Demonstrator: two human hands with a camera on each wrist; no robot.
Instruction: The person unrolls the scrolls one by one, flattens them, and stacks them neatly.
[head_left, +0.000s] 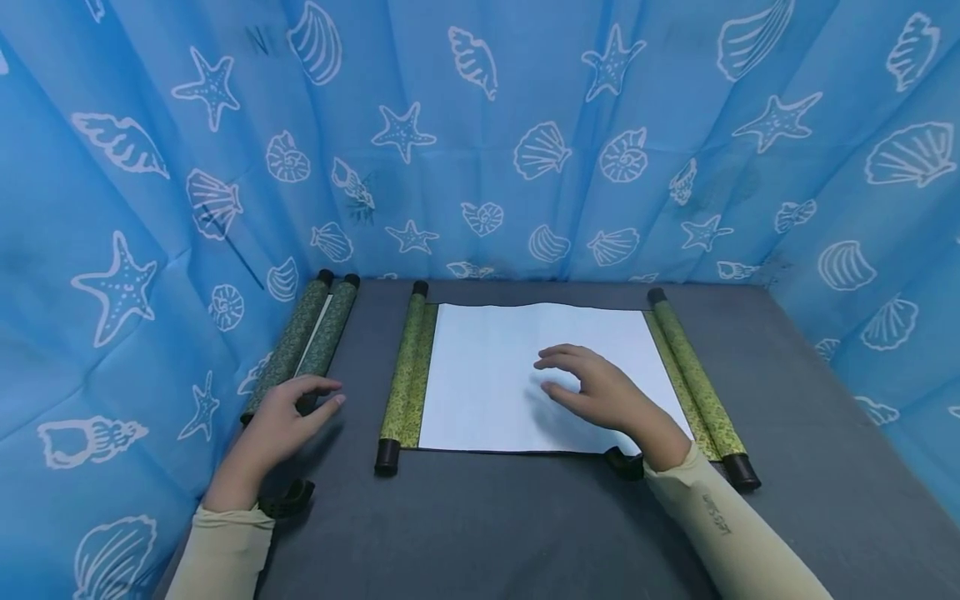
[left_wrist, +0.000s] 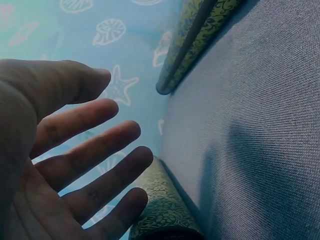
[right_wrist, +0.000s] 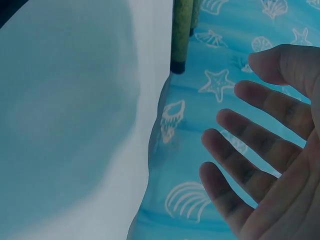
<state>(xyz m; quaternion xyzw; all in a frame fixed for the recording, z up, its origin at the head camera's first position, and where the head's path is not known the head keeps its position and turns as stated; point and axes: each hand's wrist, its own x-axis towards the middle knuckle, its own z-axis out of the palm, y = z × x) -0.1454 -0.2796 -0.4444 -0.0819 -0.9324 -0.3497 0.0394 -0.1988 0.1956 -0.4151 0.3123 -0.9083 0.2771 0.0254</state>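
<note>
A scroll with a white sheet (head_left: 480, 375) lies unrolled on the table, between a yellow-green left roller (head_left: 399, 375) and a matching right roller (head_left: 699, 383) with dark end caps. Above the sheet hovers my right hand (head_left: 603, 393), its fingers spread and relaxed, casting a shadow on the paper; the right wrist view shows its palm (right_wrist: 280, 190) bare. At the left, a second, darker green scroll (head_left: 330, 329) lies rolled from both ends, a thin pale strip between its rolls. My left hand (head_left: 279, 425) is by that scroll's near end, fingers loosely extended, holding nothing; whether it touches the scroll is unclear.
A grey cloth (head_left: 480, 533) covers the table. Blue curtains (head_left: 480, 100) printed with white shells and starfish close off the back and both sides. The darker scroll lies close along the left curtain. A dark band (head_left: 288, 500) is at the left wrist.
</note>
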